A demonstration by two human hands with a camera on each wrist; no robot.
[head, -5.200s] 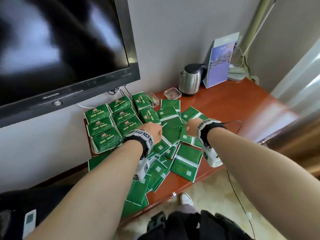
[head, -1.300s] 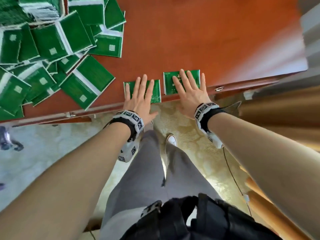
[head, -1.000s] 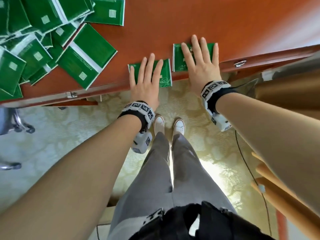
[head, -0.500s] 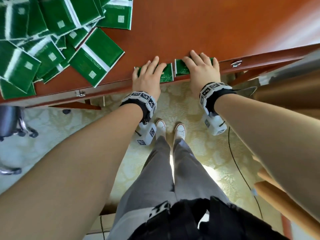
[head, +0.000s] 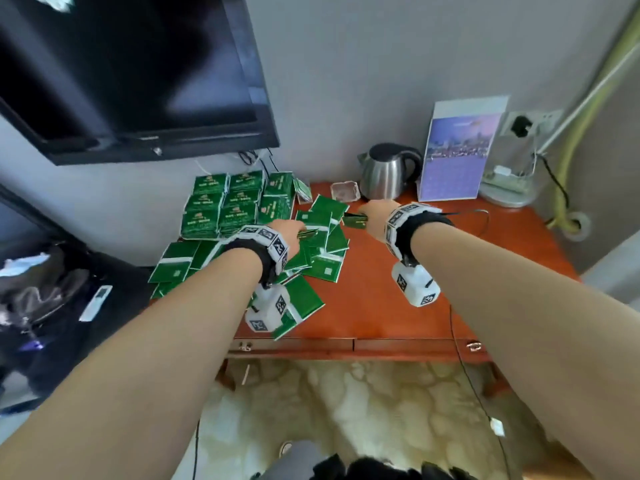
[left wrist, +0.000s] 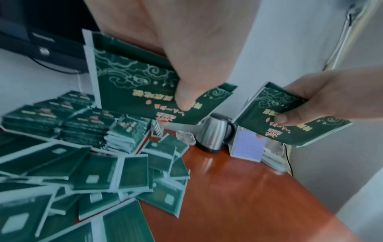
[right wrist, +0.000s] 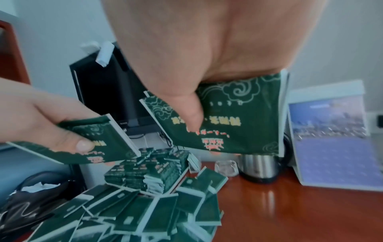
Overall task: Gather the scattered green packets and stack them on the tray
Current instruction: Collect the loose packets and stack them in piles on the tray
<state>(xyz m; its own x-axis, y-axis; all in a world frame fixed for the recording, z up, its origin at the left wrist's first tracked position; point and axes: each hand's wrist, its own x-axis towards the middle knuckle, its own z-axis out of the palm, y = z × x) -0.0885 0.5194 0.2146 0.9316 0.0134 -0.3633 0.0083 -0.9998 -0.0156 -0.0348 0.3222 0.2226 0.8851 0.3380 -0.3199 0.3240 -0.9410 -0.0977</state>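
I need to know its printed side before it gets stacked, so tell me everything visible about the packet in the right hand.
The packet in the right hand is flat, dark green and paper-like, with pale edge strips, a light cloud-scroll pattern, yellow lettering and a red mark. The right hand pinches it, thumb on the printed face, fingers behind. It is held in the air above the table, tilted, apart from the left hand's packet.
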